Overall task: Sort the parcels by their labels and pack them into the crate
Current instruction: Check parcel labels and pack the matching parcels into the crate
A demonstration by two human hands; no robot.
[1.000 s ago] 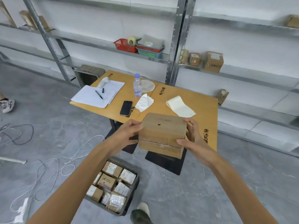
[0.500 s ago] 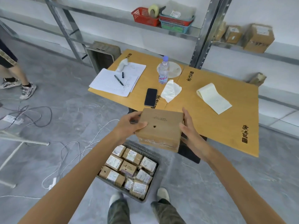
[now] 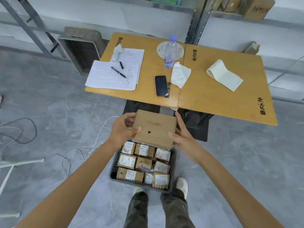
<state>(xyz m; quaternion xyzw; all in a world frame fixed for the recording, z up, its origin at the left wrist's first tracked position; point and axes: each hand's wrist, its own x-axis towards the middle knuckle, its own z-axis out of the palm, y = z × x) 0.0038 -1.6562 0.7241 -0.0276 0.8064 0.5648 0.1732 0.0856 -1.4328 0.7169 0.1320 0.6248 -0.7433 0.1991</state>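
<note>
Standing just off the near edge of the yellow table (image 3: 213,102), I work over the floor rather than on its top. The dark crate (image 3: 114,170) sits on the floor right in front of my shoes, so I can lower things straight down into it. I hold the large parcel (image 3: 154,127) in the air above the crate's far end, roughly level, broad face up. It is wider than any of the packed parcels (image 3: 126,161), which lie in tight rows with their white labels up and fill nearly all of the crate, so I judge that finding room for it will be awkward. My left hand (image 3: 120,130) clamps the parcel's left side, fingers wrapped round the far corner and thumb laid on top. My right hand (image 3: 184,139) grips the right side, fingers (image 3: 178,119) stretched along that face and thumb pressed on the near top edge. I use both hands because the box looks too broad for one. The upturned face shows only faint print and a small hole (image 3: 149,132), no white label, so I judge the label sits on a side I cannot see from here
</note>
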